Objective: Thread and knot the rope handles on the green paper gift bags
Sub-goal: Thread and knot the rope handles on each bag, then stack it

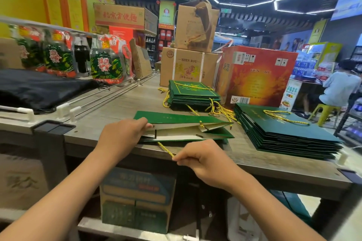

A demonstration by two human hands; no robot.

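At the near edge of the grey table [121,101], a flat green gift bag [184,118] is lying with its mouth facing the person, its paper layers parted. The left hand [123,133] is gripping the bag's open edge at its nine o'clock end, fingers curled over the upper layer. The right hand [203,156], at the bag's six o'clock, is pinching a yellow-green rope [165,148] between thumb and fingertips; the rope is running from the bag's near edge. A stack of finished bags [194,94] is sitting at twelve o'clock, another stack [284,133] at three o'clock, with an orange carton [258,76] standing behind them.
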